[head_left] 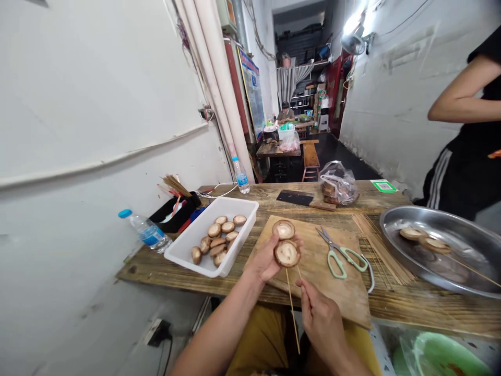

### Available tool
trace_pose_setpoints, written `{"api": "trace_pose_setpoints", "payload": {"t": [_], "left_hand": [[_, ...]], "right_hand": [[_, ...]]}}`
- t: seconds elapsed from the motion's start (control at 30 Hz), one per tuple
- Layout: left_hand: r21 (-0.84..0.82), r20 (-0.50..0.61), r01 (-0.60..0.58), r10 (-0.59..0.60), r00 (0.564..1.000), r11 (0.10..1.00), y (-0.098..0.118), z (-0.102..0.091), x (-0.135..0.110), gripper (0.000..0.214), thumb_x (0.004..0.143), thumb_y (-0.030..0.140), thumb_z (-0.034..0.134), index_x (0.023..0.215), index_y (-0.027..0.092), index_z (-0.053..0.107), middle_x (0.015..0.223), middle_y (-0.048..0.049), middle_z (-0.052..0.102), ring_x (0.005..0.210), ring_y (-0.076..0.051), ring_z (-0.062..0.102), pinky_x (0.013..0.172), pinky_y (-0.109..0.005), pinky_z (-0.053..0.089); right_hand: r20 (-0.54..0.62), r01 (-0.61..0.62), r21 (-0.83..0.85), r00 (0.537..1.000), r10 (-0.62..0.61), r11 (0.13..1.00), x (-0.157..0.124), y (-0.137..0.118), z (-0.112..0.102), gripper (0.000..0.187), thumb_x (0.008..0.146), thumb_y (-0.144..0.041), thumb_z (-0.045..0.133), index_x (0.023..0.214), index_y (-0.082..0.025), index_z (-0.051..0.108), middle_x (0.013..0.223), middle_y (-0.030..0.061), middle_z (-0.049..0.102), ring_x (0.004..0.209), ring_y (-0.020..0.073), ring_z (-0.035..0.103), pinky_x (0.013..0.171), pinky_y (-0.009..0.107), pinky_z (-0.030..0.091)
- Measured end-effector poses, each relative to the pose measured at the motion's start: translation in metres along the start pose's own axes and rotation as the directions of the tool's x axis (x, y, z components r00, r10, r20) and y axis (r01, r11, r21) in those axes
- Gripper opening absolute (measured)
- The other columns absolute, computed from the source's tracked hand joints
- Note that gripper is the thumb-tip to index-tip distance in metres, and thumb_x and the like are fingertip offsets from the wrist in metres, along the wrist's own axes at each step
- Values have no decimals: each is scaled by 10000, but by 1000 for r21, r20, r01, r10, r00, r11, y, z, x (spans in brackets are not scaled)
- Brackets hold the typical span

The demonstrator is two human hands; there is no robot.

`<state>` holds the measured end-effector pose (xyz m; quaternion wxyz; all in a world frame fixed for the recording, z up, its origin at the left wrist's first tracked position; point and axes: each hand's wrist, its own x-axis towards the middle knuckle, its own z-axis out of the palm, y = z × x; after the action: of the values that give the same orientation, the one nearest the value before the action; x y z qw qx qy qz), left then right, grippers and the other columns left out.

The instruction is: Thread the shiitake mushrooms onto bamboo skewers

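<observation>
Two mushroom caps (287, 254) are gripped by the left hand (269, 259); below, a skewer (299, 272) is pinched by the right hand (321, 315).

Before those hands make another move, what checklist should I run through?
1. Two mushroom caps held by the left hand: ok.
2. Thin stick held by the right hand: ok.
3. That stick through both caps: cannot tell; its tip is hidden.
4. Cutting board free of tools: not ok; scissors lie on it.
5. Scissors apart from both hands: ok.
6. Loose mushrooms in the white bin: ok, several.
</observation>
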<state>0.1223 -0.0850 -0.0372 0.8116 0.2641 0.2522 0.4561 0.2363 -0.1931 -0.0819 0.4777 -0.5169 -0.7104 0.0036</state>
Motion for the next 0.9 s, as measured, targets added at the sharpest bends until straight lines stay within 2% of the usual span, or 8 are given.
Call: {"api": "trace_pose_setpoints", "payload": {"t": [0.13,0.27,0.4,0.47,0.57,0.73,0.8,0.9], "left_hand": [[58,-216,-165,173,961,985,1,2,2,377,721,495,622,815,133,576,717,-44,614,703,-151,612,610,-248,483],[-5,-148,-192,190,971,981,-1,-2,1,362,693,505,647,749,171,520,600,22,526,574,-90,531,555,-196,426],[-61,-50,-232,229,972,971,-1,-3,-1,464,709,646,514,727,182,518,488,45,412,463,-79,423,482,-196,360],[-56,-49,-287,284,957,956,2,-2,-1,507,704,678,482,835,193,552,545,32,469,494,-88,456,521,-212,388],[8,-179,-389,384,906,921,12,-2,-5,517,722,651,497,979,206,553,752,-14,579,660,-126,564,651,-261,453],[23,-400,-263,250,882,965,25,-2,-18,528,737,591,535,1021,145,533,969,-130,615,856,-226,616,739,-367,493],[-6,-408,-265,240,881,964,22,-1,-20,435,755,505,573,1009,156,522,975,-124,620,875,-222,623,783,-371,489],[-35,-324,-307,280,904,951,12,-4,-18,384,792,485,535,1022,178,514,929,-98,631,828,-204,634,765,-351,492]], "right_hand": [[-45,126,-53,991,-128,991,-2,-3,4,266,846,-70,391,986,-41,615,791,169,732,581,220,702,495,295,572],[-65,221,-146,970,-232,964,2,-11,7,276,830,-37,406,1008,-32,617,823,174,730,689,227,712,566,298,588],[-57,259,-158,961,-271,953,4,-13,6,277,834,-40,404,995,-37,630,831,163,731,743,214,707,635,287,584],[-33,287,-165,955,-296,944,1,-11,6,271,840,-38,405,977,-22,638,825,163,730,727,198,706,642,268,577],[-18,341,-221,935,-353,914,-5,-6,6,277,840,-23,394,938,5,652,801,161,730,689,191,703,606,260,566],[86,353,-257,936,-342,900,-12,-2,8,352,843,3,326,978,5,651,824,163,723,708,197,699,580,269,543],[85,321,-222,947,-309,921,-14,-3,11,333,858,-12,338,988,-2,644,829,158,722,685,187,695,568,258,530],[33,240,-150,971,-237,959,-17,-3,16,239,873,-61,421,963,-29,640,796,128,726,599,151,679,568,232,514]]}}
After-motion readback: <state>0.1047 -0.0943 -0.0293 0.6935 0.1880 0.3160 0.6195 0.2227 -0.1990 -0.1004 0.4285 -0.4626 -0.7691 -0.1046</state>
